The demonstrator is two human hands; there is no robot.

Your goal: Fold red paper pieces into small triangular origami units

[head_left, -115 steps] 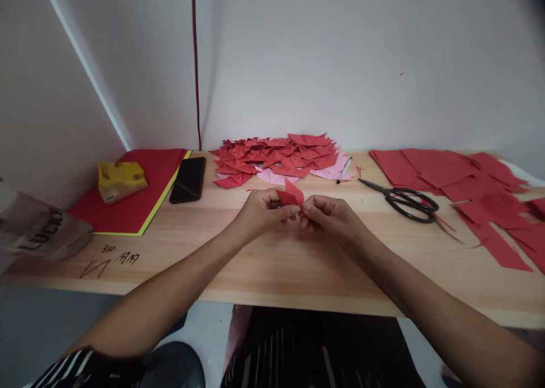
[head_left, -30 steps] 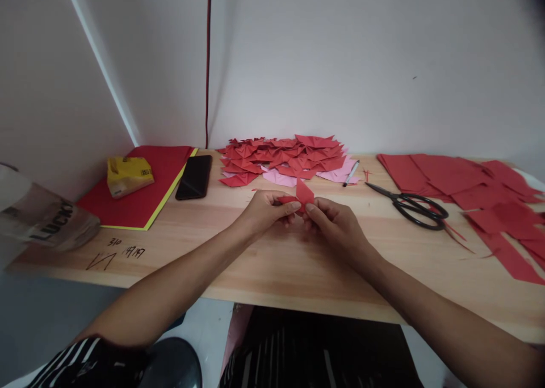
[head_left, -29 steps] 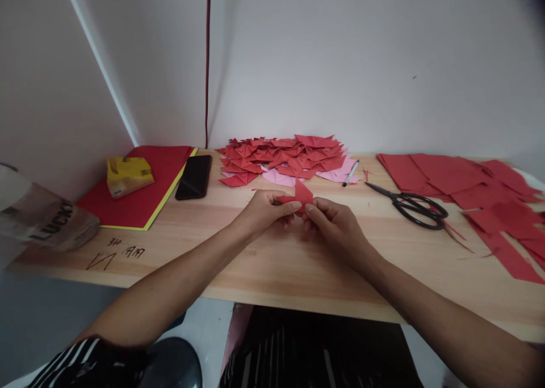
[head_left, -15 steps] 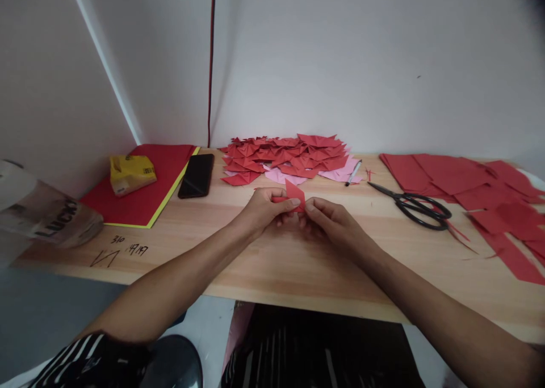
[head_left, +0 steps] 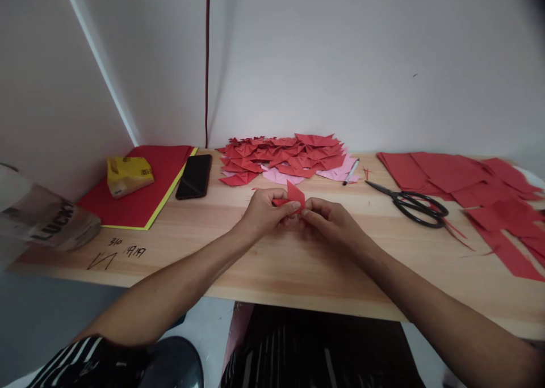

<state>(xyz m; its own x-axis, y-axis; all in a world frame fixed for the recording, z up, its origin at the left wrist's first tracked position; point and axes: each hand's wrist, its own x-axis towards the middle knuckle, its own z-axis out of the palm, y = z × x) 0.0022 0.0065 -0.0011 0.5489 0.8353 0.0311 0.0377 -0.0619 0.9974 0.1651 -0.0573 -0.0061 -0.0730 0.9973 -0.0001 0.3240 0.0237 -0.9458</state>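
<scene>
A small folded piece of red paper [head_left: 296, 193] is held between my two hands, a little above the wooden table, with one pointed end sticking up. My left hand [head_left: 270, 209] grips it from the left, thumb pressed on its front. On the other side my right hand [head_left: 326, 215] pinches its right edge between thumb and fingers. Fingers cover the lower part of the paper. Just behind the hands lies a heap of folded red paper pieces [head_left: 283, 154], with some pink folded paper [head_left: 283, 176] showing beneath.
Black scissors [head_left: 419, 206] lie right of my hands, beside stacked red paper sheets [head_left: 438, 175]. A pen [head_left: 351, 172] rests near the heap. To the left are a phone [head_left: 194, 176], a red sheet with yellow edge [head_left: 96, 206], a yellow packet [head_left: 129, 176] and a plastic cup [head_left: 55, 218].
My fingers have shifted slightly on the red paper, and its pointed end stands a bit more upright. The whole view has moved slightly; other things lie as before.
</scene>
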